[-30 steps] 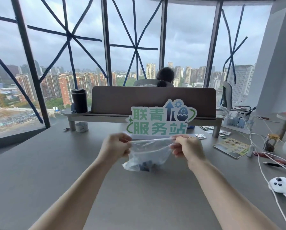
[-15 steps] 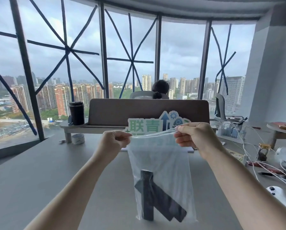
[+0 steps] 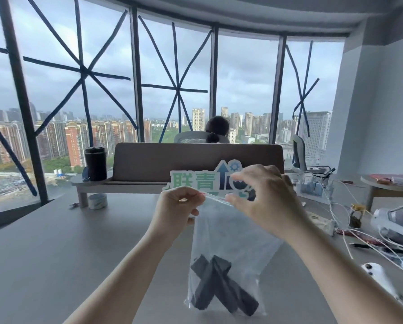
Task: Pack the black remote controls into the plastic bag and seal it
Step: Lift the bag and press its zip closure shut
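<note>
A clear plastic bag (image 3: 230, 237) hangs upright above the grey table (image 3: 67, 253), its bottom close to the tabletop. Two black remote controls (image 3: 219, 284) lie crossed at the bottom of the bag. My left hand (image 3: 176, 212) pinches the left end of the bag's top strip. My right hand (image 3: 263, 197) pinches the same strip a short way to the right, thumb and forefinger closed on it. The part of the strip right of my right hand is hidden behind that hand.
A green sign (image 3: 209, 180) stands behind the bag against a brown desk divider (image 3: 195, 160). A black tumbler (image 3: 95, 163) and a tape roll (image 3: 97, 201) sit far left. Cables, a jar (image 3: 357, 215), a headset (image 3: 399, 222) and a white controller (image 3: 378, 277) crowd the right side. A person sits beyond the divider.
The bag was lifted from the table and now hangs full length. My right hand has slid left along the top strip toward my left hand. The remotes have shifted into a cross.
</note>
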